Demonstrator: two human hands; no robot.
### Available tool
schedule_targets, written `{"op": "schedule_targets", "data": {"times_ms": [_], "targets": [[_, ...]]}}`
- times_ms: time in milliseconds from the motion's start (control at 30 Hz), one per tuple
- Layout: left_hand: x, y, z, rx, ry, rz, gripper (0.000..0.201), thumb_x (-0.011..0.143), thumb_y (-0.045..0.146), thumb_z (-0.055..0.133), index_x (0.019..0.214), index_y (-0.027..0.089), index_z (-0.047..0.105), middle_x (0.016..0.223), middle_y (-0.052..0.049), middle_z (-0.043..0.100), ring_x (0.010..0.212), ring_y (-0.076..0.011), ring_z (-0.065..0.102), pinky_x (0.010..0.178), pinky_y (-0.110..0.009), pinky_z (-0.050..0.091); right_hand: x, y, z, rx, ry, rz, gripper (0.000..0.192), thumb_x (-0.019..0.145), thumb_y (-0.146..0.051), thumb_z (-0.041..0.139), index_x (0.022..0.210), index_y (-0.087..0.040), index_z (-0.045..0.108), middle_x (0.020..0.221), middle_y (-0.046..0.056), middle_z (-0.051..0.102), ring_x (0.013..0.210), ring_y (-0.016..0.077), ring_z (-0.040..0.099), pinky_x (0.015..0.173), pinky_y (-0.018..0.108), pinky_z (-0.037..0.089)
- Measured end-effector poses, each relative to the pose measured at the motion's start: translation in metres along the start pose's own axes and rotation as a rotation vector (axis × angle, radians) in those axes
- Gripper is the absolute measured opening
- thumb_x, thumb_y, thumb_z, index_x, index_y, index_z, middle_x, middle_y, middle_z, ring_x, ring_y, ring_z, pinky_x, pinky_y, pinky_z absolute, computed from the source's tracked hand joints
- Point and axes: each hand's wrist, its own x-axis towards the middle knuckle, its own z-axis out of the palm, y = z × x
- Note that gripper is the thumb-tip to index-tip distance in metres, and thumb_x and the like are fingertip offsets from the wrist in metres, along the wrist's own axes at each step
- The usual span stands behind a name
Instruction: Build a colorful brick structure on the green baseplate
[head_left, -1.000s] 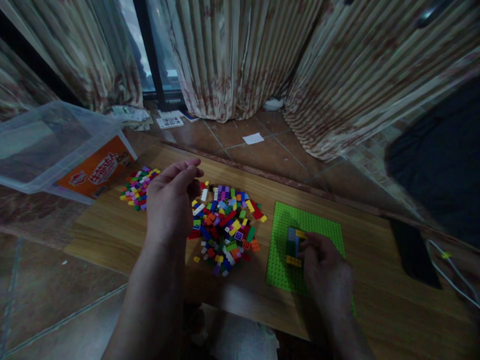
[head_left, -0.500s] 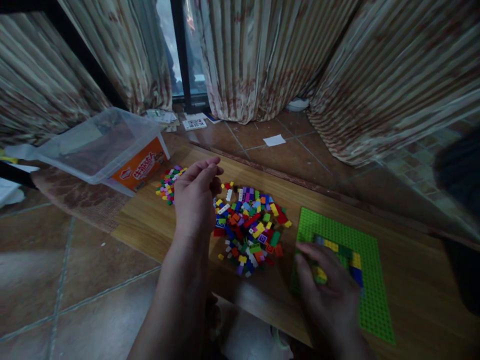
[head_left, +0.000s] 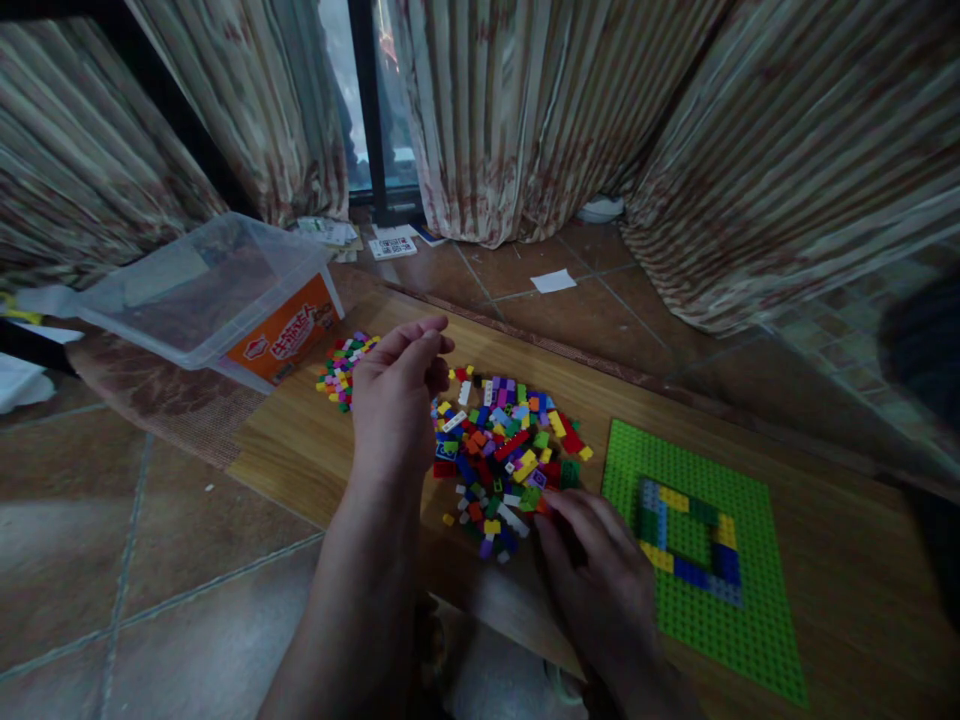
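My left hand (head_left: 401, 385) hovers over the left side of a pile of toy bricks (head_left: 495, 440), its fingers curled in and the thumb against them. Whatever it may hold is hidden. At the pile's right edge, my right hand (head_left: 600, 560) has thumb and forefinger closed around an orange toy brick (head_left: 543, 504). To the right lies a green baseplate (head_left: 750, 640). On it stands a square ring of bricks (head_left: 690, 572) in yellow, blue, green and grey, with a hollow middle.
A smaller heap of little bricks (head_left: 341, 370) sits at the table's left. Beside it stands a clear plastic box (head_left: 187, 300) with an orange label. The wooden table (head_left: 840, 540) is low. Papers (head_left: 553, 281) lie on the tiled floor near the curtains (head_left: 517, 130).
My right hand has moved left from the baseplate to the brick pile, uncovering the brick ring. My left hand keeps its curled pose. The view has shifted slightly.
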Motion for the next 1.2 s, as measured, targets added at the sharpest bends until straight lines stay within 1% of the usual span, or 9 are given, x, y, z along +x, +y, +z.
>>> {"op": "schedule_targets", "data": {"times_ms": [167, 267, 433, 533, 667, 867, 1033, 1133, 1200], "targets": [[0.000, 0.001, 0.000, 0.005, -0.002, 0.003, 0.011, 0.067, 0.017, 0.068, 0.077, 0.016, 0.071, 0.068, 0.000, 0.061, 0.051, -0.0057, 0.046, 0.046, -0.019, 0.035, -0.004, -0.002, -0.003, 0.001, 0.061, -0.029, 0.018, 0.090, -0.013, 0.059, 0.106, -0.020, 0.066, 0.103, 0.006, 0.067, 0.093, 0.0164, 0.066, 0.081, 0.029, 0.055], [-0.001, 0.001, 0.000, 0.004, -0.002, -0.001, 0.011, 0.067, 0.017, 0.068, 0.077, 0.015, 0.071, 0.067, 0.000, 0.060, 0.050, -0.0053, 0.045, 0.046, -0.018, 0.034, -0.008, -0.007, -0.004, 0.014, 0.015, -0.063, 0.016, 0.089, -0.013, 0.061, 0.103, -0.019, 0.066, 0.100, 0.006, 0.067, 0.089, 0.0161, 0.066, 0.079, 0.029, 0.055], [-0.001, 0.001, 0.002, 0.011, 0.005, 0.008, 0.010, 0.066, 0.016, 0.069, 0.075, 0.016, 0.072, 0.068, 0.000, 0.060, 0.049, -0.0051, 0.045, 0.045, -0.019, 0.033, -0.013, -0.013, -0.003, -0.016, -0.082, -0.042, 0.015, 0.090, -0.017, 0.058, 0.104, -0.018, 0.066, 0.091, 0.006, 0.068, 0.080, 0.0174, 0.066, 0.071, 0.030, 0.054], [-0.002, 0.001, 0.003, 0.013, -0.002, 0.005, 0.010, 0.066, 0.015, 0.069, 0.075, 0.016, 0.072, 0.067, 0.000, 0.060, 0.049, -0.0053, 0.045, 0.044, -0.020, 0.033, -0.015, -0.012, -0.001, -0.045, -0.094, -0.036, 0.018, 0.092, -0.018, 0.056, 0.107, -0.019, 0.065, 0.093, 0.006, 0.068, 0.081, 0.0178, 0.066, 0.069, 0.030, 0.053], [-0.003, 0.001, 0.005, 0.026, -0.007, 0.002, 0.010, 0.066, 0.015, 0.068, 0.076, 0.015, 0.071, 0.068, 0.000, 0.060, 0.050, -0.0049, 0.046, 0.044, -0.018, 0.033, -0.016, -0.012, 0.002, -0.050, -0.094, -0.045, 0.016, 0.093, -0.020, 0.054, 0.104, -0.021, 0.065, 0.093, 0.005, 0.068, 0.080, 0.0172, 0.066, 0.067, 0.029, 0.052], [-0.004, 0.003, 0.006, 0.046, 0.011, 0.005, 0.010, 0.067, 0.014, 0.067, 0.076, 0.014, 0.071, 0.068, 0.000, 0.059, 0.052, -0.0047, 0.047, 0.045, -0.015, 0.036, -0.016, -0.014, 0.009, -0.105, -0.047, -0.008, 0.012, 0.092, -0.020, 0.056, 0.097, -0.020, 0.067, 0.091, 0.005, 0.068, 0.081, 0.0183, 0.064, 0.069, 0.030, 0.050], [-0.003, 0.004, 0.004, 0.047, 0.018, -0.002, 0.012, 0.066, 0.016, 0.067, 0.077, 0.015, 0.071, 0.069, 0.001, 0.060, 0.052, -0.0045, 0.048, 0.045, -0.015, 0.037, -0.016, -0.012, 0.013, -0.144, -0.054, 0.005, 0.012, 0.093, -0.021, 0.055, 0.092, -0.020, 0.067, 0.087, 0.005, 0.066, 0.078, 0.0178, 0.063, 0.066, 0.030, 0.049], [-0.001, 0.006, 0.002, 0.047, 0.030, 0.000, 0.012, 0.066, 0.017, 0.068, 0.078, 0.015, 0.071, 0.068, 0.001, 0.060, 0.052, -0.0047, 0.049, 0.046, -0.016, 0.037, -0.015, -0.011, 0.010, -0.073, -0.055, 0.038, 0.014, 0.094, -0.023, 0.053, 0.089, -0.021, 0.065, 0.084, 0.004, 0.066, 0.074, 0.0160, 0.064, 0.065, 0.028, 0.050], [0.001, 0.008, -0.001, 0.046, 0.056, 0.013, 0.011, 0.066, 0.016, 0.068, 0.077, 0.016, 0.071, 0.067, 0.001, 0.060, 0.052, -0.0049, 0.049, 0.046, -0.016, 0.037, -0.013, -0.010, 0.005, 0.001, -0.075, 0.101, 0.015, 0.095, -0.024, 0.052, 0.088, -0.022, 0.064, 0.084, 0.003, 0.066, 0.074, 0.0152, 0.065, 0.065, 0.026, 0.050]]}}
